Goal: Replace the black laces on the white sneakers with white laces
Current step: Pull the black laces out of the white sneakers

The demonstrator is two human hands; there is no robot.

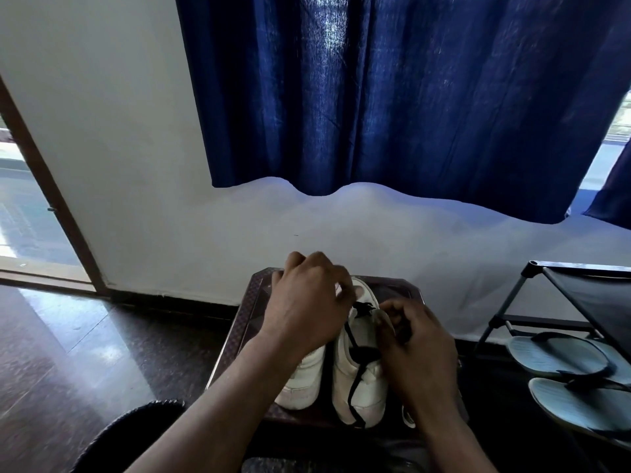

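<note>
Left hand: fingers curled over the far ends of both shoes; whether it holds anything cannot be told.
Right hand: pinches the upper of the right sneaker beside the black lace.
Left sneaker: alongside at 9 o'clock.
Both long axes run 12 to 6; toe end unclear.
Support: dark patterned stool.
Room: glossy dark floor; blue curtain at 12; flip-flops at 3.
</note>
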